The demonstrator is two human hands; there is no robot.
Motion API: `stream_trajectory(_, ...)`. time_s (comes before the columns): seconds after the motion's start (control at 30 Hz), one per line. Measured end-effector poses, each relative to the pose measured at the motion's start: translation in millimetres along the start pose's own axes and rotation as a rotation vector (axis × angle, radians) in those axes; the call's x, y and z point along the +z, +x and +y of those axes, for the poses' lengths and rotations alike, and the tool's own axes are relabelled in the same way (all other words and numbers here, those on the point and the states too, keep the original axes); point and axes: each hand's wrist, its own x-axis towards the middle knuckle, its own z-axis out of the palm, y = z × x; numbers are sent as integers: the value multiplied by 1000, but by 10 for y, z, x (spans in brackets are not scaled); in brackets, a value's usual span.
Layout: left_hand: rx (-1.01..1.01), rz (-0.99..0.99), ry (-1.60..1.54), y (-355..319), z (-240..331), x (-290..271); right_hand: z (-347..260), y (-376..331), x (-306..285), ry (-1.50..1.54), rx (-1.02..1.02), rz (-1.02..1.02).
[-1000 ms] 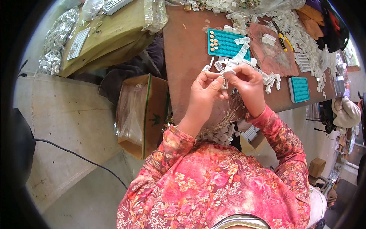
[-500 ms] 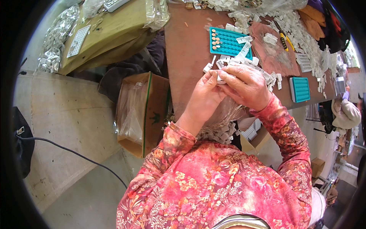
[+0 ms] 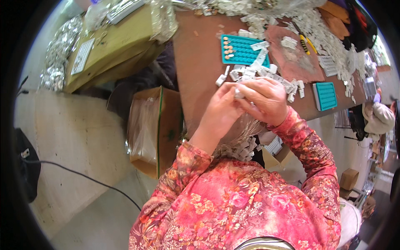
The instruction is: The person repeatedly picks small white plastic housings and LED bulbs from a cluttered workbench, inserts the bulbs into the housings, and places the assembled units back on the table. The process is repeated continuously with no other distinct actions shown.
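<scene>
Close together over the near edge of the brown table [image 3: 196, 62], my two hands hold a small white plastic piece [image 3: 238, 94] between their fingertips. My left hand [image 3: 223, 108] pinches it from the left. The fingers of my right hand [image 3: 266, 99] curl over it from the right and hide most of it. Just beyond my fingers lies a loose heap of white plastic pieces [image 3: 237, 73]. Behind that heap sits a teal tray [image 3: 246, 52] with rows of hollows. Several small copper-coloured round parts [image 3: 227, 48] stand at its left end.
On a pink cloth [image 3: 287, 62] at the right lie yellow-and-black handled pliers [image 3: 305, 45]. A second teal tray [image 3: 326, 96] rests by the table's right edge. White pieces pile up along the far side. An open cardboard box [image 3: 166, 125] with clear plastic lining stands left of the table.
The whole view has shifted slightly, with the table sliding a little to the left. My hands stay together on the white piece, and my fingers have changed their hold a little.
</scene>
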Motion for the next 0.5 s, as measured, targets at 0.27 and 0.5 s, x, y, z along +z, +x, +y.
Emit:
stream_trajectory(0.27, 71, 123, 115, -38, 18, 45, -47, -274, -619, 37, 560, 196)
stream_trajectory(0.5, 71, 110, 130, -25, 13, -4, -111, -827, -1041, 249, 1060, 638)
